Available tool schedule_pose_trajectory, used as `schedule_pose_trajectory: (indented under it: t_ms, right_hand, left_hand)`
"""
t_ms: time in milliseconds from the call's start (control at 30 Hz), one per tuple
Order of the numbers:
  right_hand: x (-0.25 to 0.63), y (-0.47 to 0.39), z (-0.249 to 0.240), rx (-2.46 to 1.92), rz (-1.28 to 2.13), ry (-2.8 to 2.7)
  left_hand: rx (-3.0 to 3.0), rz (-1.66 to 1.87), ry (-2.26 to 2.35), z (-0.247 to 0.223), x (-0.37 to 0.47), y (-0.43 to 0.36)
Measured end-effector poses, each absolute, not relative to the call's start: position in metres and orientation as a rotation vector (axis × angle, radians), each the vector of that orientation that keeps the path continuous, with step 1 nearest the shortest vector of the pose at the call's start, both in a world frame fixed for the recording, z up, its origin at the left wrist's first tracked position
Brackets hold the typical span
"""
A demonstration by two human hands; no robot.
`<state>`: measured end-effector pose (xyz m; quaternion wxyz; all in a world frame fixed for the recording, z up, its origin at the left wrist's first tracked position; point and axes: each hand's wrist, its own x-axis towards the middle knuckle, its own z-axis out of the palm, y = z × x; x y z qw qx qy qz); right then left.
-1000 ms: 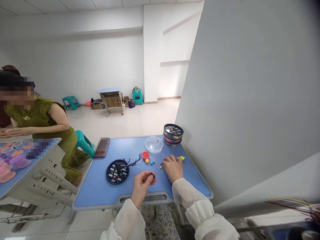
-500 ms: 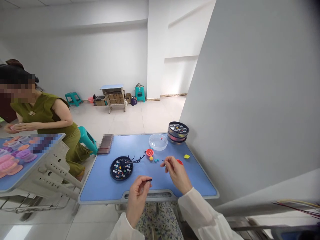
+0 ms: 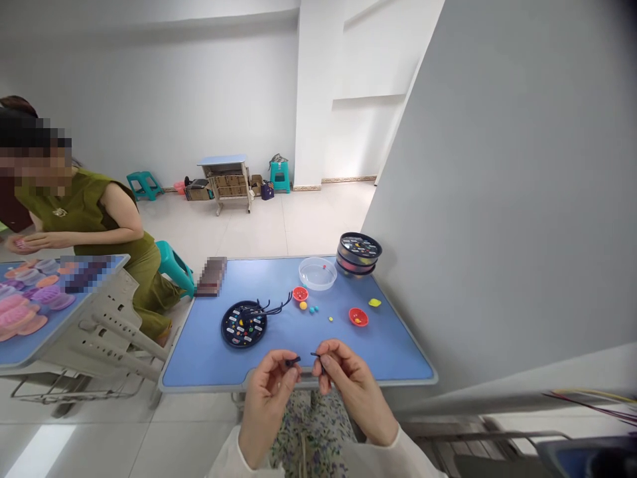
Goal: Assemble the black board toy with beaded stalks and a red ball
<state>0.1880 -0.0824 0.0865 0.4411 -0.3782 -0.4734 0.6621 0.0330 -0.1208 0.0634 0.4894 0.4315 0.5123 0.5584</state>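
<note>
Over the front edge of the blue desk [image 3: 199, 362], my left hand [image 3: 271, 395] pinches a small black piece [image 3: 293, 361]. My right hand [image 3: 351, 385] faces it, thumb and fingers closed on a thin black piece [image 3: 315, 354]. A narrow gap separates the two pieces; their exact kind is too small to make out. To the left lies a round black base [image 3: 243, 342] printed with planets, several thin curved black arms [image 3: 271, 309] rising from it. Beyond my hands are two red half-shells [image 3: 300, 293], a small orange ball [image 3: 303, 306] and two tiny blue balls [image 3: 314, 309].
At the back of the desk stand a clear round dish [image 3: 317, 274] and a stack of round black-rimmed boxes [image 3: 359, 253]. A yellow piece [image 3: 375, 303] lies at right, near the wall. At left, a person in green [image 3: 107, 219] works at another desk.
My right hand has come down and toward my left hand, bringing its thin black piece close to the other. The right red half-shell and a tiny yellow piece are now uncovered.
</note>
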Motion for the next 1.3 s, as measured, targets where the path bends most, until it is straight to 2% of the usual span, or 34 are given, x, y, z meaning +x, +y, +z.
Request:
schedule_pose_trajectory:
  t_ms: [300,633,933,1300]
  right_hand:
    - [0.187,-0.094,0.083,-0.853,1.72,-1.122]
    - [0.182,-0.116,0.076,-0.889,1.794,-1.087]
    - [0.177,-0.113,0.066,-0.958,1.2,-1.207]
    - [0.175,-0.117,0.07,-1.034,1.116,-1.198]
  left_hand:
    - [0.998,1.406,1.108,0.072,0.038,-0.127]
    - [0.701,1.451,1.056,0.043,0.039,-0.135]
    - [0.843,1.421,1.071,0.052,0.04,-0.14]
    - [0.976,1.393,1.243,0.058,0.036,-0.145]
